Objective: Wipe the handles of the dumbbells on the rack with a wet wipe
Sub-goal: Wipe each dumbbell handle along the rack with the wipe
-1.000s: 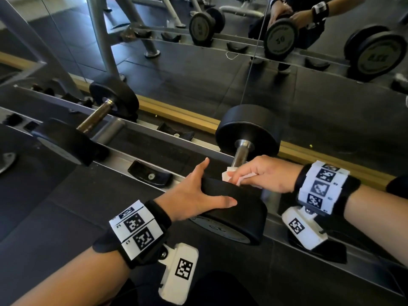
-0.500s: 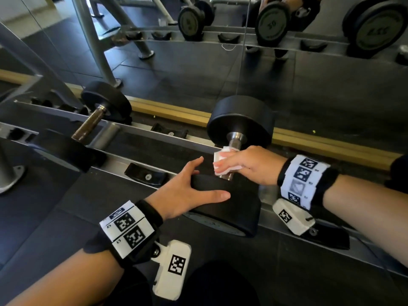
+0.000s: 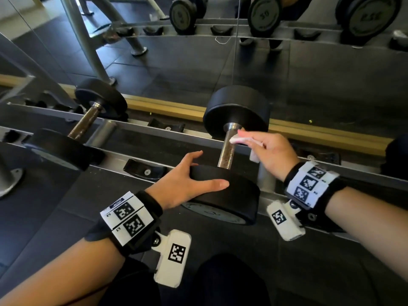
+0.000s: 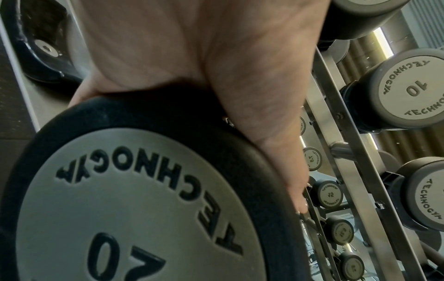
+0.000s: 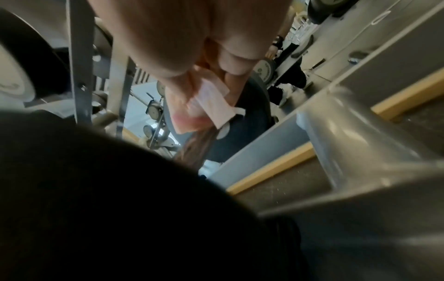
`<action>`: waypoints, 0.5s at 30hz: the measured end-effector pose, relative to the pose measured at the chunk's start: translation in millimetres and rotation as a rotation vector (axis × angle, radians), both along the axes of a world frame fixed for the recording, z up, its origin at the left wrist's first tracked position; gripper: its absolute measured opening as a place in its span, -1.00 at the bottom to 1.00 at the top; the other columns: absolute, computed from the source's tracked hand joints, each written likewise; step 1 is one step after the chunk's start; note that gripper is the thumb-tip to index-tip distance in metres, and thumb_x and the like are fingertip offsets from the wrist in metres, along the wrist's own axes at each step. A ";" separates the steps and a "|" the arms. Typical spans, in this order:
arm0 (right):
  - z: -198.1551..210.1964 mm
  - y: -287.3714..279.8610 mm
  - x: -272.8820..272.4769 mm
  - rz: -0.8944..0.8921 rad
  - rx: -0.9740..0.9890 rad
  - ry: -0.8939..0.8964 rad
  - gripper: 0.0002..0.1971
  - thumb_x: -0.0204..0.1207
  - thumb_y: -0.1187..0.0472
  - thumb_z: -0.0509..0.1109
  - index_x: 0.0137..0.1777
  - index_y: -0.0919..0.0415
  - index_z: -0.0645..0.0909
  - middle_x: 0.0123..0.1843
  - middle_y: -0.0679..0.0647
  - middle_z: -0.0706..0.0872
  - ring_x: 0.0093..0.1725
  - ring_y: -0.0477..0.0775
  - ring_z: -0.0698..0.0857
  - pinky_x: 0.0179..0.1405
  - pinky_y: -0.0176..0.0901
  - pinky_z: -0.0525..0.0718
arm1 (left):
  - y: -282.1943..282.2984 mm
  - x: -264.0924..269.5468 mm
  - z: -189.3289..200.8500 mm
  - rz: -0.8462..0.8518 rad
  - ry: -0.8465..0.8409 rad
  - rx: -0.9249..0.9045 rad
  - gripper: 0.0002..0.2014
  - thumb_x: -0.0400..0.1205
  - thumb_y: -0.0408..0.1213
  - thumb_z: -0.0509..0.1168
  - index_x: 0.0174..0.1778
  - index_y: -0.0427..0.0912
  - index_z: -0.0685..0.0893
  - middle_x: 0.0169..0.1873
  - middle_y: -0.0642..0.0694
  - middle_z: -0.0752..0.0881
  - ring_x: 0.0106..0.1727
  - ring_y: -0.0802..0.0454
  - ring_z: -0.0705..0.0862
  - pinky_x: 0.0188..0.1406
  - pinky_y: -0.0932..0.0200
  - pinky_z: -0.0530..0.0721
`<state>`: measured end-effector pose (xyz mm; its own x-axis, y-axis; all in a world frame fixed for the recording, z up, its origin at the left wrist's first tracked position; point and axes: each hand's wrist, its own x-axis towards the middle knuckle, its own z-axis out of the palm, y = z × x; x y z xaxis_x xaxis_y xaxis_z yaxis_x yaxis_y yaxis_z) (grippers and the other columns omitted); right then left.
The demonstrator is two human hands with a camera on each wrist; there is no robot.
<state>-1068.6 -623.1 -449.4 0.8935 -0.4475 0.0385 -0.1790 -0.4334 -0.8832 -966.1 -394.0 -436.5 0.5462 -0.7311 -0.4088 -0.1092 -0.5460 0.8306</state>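
The left hand (image 3: 187, 184) lies spread over the near head of the dumbbell (image 3: 225, 195), fingers straight, steadying it on the rack (image 3: 132, 129). The right hand (image 3: 271, 151) pinches a folded wet wipe (image 3: 239, 139) against the far end of the steel handle (image 3: 227, 151), beside the far head. The wipe looks limp and light, best folded round the knurled handle; the dumbbell seems heavy enough to sit steady.
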 end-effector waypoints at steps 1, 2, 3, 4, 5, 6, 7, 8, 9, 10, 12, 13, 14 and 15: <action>-5.2 4.0 0.2 -0.003 0.012 0.045 -0.79 0.62 -0.08 0.34 0.19 -0.33 0.71 0.24 -0.19 0.76 0.31 -0.14 0.66 0.36 -0.20 0.55 | 0.1 -0.5 -0.2 0.006 -0.003 -0.007 0.26 -0.04 0.53 0.56 0.61 0.32 0.22 0.30 0.12 0.62 0.24 0.18 0.70 0.37 0.04 0.65; -8.7 7.5 -0.4 0.007 0.053 0.063 -0.76 0.58 -0.14 0.37 0.21 -0.29 0.72 0.22 -0.16 0.78 0.30 -0.12 0.67 0.39 -0.15 0.55 | 0.1 -0.9 -0.4 0.011 -0.008 -0.014 0.26 -0.05 0.53 0.56 0.60 0.31 0.24 0.26 0.15 0.64 0.19 0.23 0.72 0.34 0.08 0.66; -10.2 10.8 -1.4 0.024 0.122 0.060 -0.71 0.51 -0.20 0.40 0.20 -0.28 0.74 0.19 -0.13 0.80 0.27 -0.09 0.69 0.41 -0.12 0.57 | 0.0 -1.5 -0.3 0.015 -0.016 -0.019 0.25 -0.06 0.54 0.55 0.59 0.30 0.25 0.23 0.17 0.66 0.15 0.29 0.73 0.30 0.12 0.68; -10.6 13.0 -3.0 0.041 0.204 0.052 -0.67 0.44 -0.25 0.42 0.16 -0.27 0.76 0.15 -0.08 0.82 0.24 -0.04 0.72 0.39 -0.10 0.61 | -0.2 -1.9 0.0 0.015 -0.024 -0.022 0.25 -0.06 0.54 0.54 0.58 0.29 0.26 0.21 0.19 0.66 0.12 0.33 0.73 0.27 0.16 0.69; -10.4 14.9 -6.1 0.063 0.277 0.050 -0.65 0.40 -0.27 0.44 0.13 -0.23 0.79 0.11 -0.03 0.83 0.21 0.01 0.74 0.35 -0.11 0.64 | -0.2 -2.4 0.1 0.014 -0.027 -0.024 0.24 -0.06 0.55 0.54 0.58 0.29 0.27 0.20 0.20 0.66 0.12 0.34 0.73 0.26 0.17 0.69; -11.2 16.0 -10.4 0.093 0.322 0.059 -0.66 0.42 -0.25 0.46 0.11 -0.17 0.81 0.07 -0.05 0.84 0.18 -0.05 0.76 0.28 -0.19 0.67 | -0.2 -2.6 0.3 0.013 -0.028 -0.026 0.24 -0.07 0.55 0.54 0.58 0.28 0.28 0.20 0.19 0.66 0.12 0.32 0.73 0.26 0.15 0.69; -11.8 17.3 -16.2 0.136 0.337 0.067 -0.69 0.44 -0.21 0.47 0.09 -0.14 0.82 0.04 -0.15 0.84 0.14 -0.23 0.75 0.21 -0.36 0.66 | -0.1 -2.7 0.7 0.011 -0.026 -0.027 0.24 -0.07 0.55 0.54 0.57 0.28 0.28 0.20 0.19 0.66 0.14 0.29 0.73 0.27 0.12 0.70; -13.0 17.4 -22.4 0.184 0.327 0.082 -0.73 0.45 -0.20 0.46 0.06 -0.17 0.83 0.01 -0.28 0.83 0.10 -0.41 0.72 0.13 -0.51 0.62 | -0.2 -2.8 1.4 0.009 -0.022 -0.026 0.24 -0.07 0.54 0.54 0.57 0.28 0.28 0.19 0.19 0.66 0.14 0.27 0.73 0.28 0.09 0.70; -13.3 17.1 -28.7 0.241 0.298 0.115 -0.74 0.43 -0.21 0.43 0.04 -0.21 0.82 0.01 -0.35 0.81 0.10 -0.48 0.69 0.17 -0.55 0.57 | -0.1 -3.0 2.3 0.006 -0.018 -0.025 0.23 -0.07 0.54 0.54 0.56 0.27 0.28 0.18 0.19 0.66 0.14 0.25 0.73 0.27 0.09 0.71; -13.6 16.0 -33.8 0.304 0.255 0.156 -0.73 0.44 -0.20 0.40 0.05 -0.22 0.81 0.06 -0.32 0.81 0.15 -0.41 0.70 0.28 -0.40 0.58 | -0.4 -3.2 3.3 0.002 -0.019 -0.023 0.23 -0.06 0.53 0.54 0.56 0.26 0.29 0.18 0.18 0.66 0.13 0.25 0.74 0.24 0.11 0.72; -13.4 9.4 -36.9 0.345 0.167 0.178 -0.75 0.53 -0.12 0.37 0.12 -0.15 0.79 0.16 -0.20 0.81 0.23 -0.23 0.72 0.43 -0.11 0.52 | -0.7 -4.3 4.8 -0.004 -0.027 -0.021 0.19 -0.02 0.50 0.54 0.56 0.23 0.29 0.18 0.17 0.66 0.09 0.27 0.74 0.15 0.20 0.74; -12.3 4.0 -35.0 0.275 0.130 0.154 -0.78 0.58 -0.09 0.39 0.13 -0.14 0.78 0.18 -0.16 0.81 0.22 -0.20 0.72 0.38 -0.11 0.51 | -0.5 -4.9 5.2 -0.002 -0.031 -0.022 0.17 0.00 0.48 0.54 0.55 0.22 0.30 0.18 0.16 0.67 0.08 0.27 0.75 0.13 0.23 0.74; -10.9 -1.4 -31.3 0.121 0.118 0.127 -0.83 0.60 -0.04 0.40 0.10 -0.13 0.78 0.16 -0.10 0.81 0.18 -0.15 0.74 0.25 -0.16 0.56 | -0.3 -5.2 5.5 0.002 -0.032 -0.022 0.15 0.01 0.47 0.54 0.54 0.22 0.31 0.18 0.15 0.67 0.09 0.26 0.75 0.15 0.21 0.74; -9.6 -6.1 -26.5 -0.064 0.138 0.092 -0.85 0.60 0.03 0.40 0.09 -0.12 0.77 0.13 -0.04 0.81 0.12 -0.08 0.75 0.07 -0.18 0.60 | 0.0 -5.4 5.6 0.002 -0.032 -0.019 0.13 0.01 0.47 0.53 0.53 0.23 0.32 0.18 0.14 0.67 0.10 0.22 0.75 0.17 0.16 0.74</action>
<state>-1095.1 -629.2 -459.0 0.8599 -0.4991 -0.1075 -0.2848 -0.2941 -0.9124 -971.4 -394.0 -430.9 0.5602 -0.7377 -0.3768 -0.1353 -0.5303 0.8369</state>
